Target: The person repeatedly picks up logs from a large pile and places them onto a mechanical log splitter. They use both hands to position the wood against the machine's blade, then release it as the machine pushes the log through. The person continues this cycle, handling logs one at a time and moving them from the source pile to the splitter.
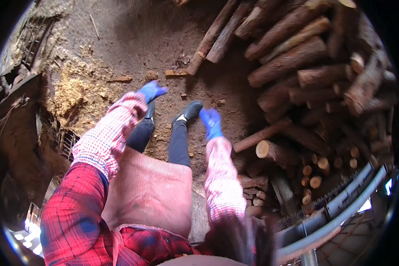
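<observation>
While our left hand (152, 90) and right hand (211, 123) hang released, we judge the step preparatory, any grasp requiring reach toward the logs (288, 62).

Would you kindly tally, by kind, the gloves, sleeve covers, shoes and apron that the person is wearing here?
Blue gloves: 2
Checked sleeve covers: 2
Dark shoes: 2
Pink apron: 1
Total: 7
</observation>
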Action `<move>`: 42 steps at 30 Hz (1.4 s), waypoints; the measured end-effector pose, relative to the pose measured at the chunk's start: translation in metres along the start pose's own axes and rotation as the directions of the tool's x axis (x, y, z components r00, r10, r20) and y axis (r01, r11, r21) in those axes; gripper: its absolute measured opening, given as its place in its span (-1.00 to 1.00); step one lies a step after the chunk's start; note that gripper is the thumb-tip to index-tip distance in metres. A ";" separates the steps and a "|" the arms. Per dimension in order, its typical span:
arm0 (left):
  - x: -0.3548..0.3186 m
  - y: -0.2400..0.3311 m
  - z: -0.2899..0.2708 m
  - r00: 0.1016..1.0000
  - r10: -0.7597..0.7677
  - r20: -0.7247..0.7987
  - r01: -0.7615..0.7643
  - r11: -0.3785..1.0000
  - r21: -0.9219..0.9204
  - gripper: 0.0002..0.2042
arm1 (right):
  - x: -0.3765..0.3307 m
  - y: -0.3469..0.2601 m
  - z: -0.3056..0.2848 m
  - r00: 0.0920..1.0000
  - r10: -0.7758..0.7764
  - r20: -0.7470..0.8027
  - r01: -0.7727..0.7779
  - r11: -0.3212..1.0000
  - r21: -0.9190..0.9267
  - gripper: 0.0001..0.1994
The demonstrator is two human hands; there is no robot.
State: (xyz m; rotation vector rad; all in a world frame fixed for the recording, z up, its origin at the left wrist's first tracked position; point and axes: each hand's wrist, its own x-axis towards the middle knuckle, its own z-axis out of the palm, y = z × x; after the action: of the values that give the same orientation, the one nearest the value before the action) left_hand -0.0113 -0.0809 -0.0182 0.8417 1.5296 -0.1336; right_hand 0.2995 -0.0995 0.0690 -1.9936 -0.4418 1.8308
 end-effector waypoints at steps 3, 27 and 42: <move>0.083 0.083 0.015 0.993 0.055 -0.101 -0.054 0.998 0.006 -0.15 | 0.150 -0.038 0.025 0.975 -0.186 -0.125 0.195 0.979 0.061 -0.09; -0.232 0.127 0.010 0.897 0.005 0.442 0.416 0.330 -0.847 -0.66 | -0.119 -0.057 0.038 0.727 0.167 0.666 -0.612 0.598 0.518 -0.45; -0.562 0.424 0.102 0.444 0.732 0.517 -0.444 0.681 -0.583 -0.50 | -0.578 -0.116 -0.168 0.691 -0.498 -0.523 0.719 0.550 0.426 -0.25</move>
State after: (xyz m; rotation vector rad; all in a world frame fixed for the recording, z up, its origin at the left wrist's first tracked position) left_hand 0.2609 -0.0681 0.6388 0.8385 0.3874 0.3293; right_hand 0.4163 -0.2914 0.6393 -1.3826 -0.3294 0.9552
